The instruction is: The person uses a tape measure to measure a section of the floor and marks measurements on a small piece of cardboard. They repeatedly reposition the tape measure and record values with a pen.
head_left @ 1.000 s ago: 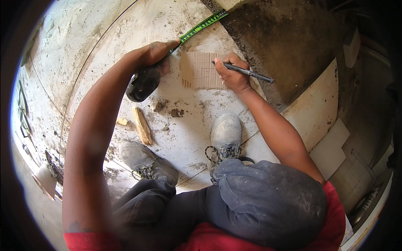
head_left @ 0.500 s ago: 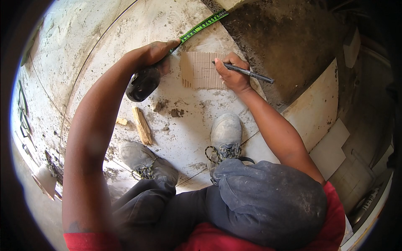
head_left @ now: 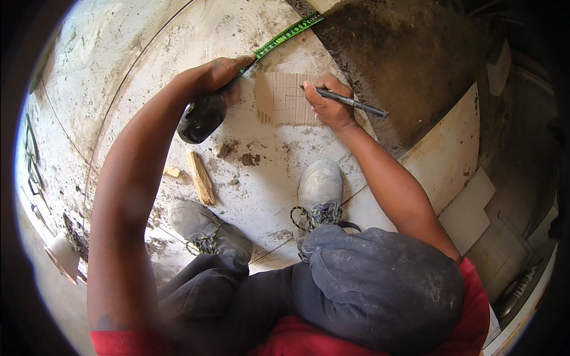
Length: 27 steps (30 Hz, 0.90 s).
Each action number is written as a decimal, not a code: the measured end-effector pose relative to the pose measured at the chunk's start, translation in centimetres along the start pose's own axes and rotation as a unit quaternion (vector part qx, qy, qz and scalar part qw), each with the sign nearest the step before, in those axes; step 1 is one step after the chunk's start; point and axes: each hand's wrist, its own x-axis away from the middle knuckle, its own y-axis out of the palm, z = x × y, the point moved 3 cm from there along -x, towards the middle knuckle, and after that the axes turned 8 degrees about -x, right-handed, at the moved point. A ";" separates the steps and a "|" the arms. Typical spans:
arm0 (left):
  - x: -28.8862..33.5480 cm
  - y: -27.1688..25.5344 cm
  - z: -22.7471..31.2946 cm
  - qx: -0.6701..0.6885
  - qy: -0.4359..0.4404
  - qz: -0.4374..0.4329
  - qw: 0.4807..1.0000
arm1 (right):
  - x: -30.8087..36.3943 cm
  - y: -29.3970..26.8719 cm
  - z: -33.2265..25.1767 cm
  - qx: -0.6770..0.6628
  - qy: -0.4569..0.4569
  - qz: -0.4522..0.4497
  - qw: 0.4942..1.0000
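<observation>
My left hand (head_left: 224,77) is closed around a tape measure, its dark case (head_left: 202,118) hanging below the palm. From the thumb, the green blade (head_left: 288,37) runs up and right to the edge of the pale floor tiles. A black pen (head_left: 356,103) is pinched in my right hand (head_left: 332,104), its tip over a piece of corrugated cardboard (head_left: 285,115). Thin drawn lines, among them a small rectangular outline, mark the cardboard. The heel of that hand rests at the cardboard's right edge. Some fingers of the left hand are hidden behind the case.
A split wood scrap (head_left: 200,178) and crumbs of dirt lie in front of my shoes (head_left: 320,187). Beyond the tile edge is a dark dirt patch (head_left: 398,53). Cut tile pieces (head_left: 466,210) lie at the right, and eyeglasses (head_left: 32,157) at the far left.
Almost nothing differs. Both hands, the tape and the pen hold nearly the same places, with only a tiny shift of the blade and pen.
</observation>
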 end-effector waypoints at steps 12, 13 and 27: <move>-0.3 0.1 -0.2 0.013 0.001 -0.004 1.000 | 0.0 0.0 0.0 -0.001 -0.009 0.007 1.000; -0.3 0.1 -0.2 0.012 0.003 -0.005 1.000 | 0.0 0.0 0.1 -0.003 -0.007 0.006 1.000; -0.4 0.0 -0.3 0.013 0.002 -0.015 1.000 | 1.3 -0.6 -0.7 -0.061 0.028 0.028 0.997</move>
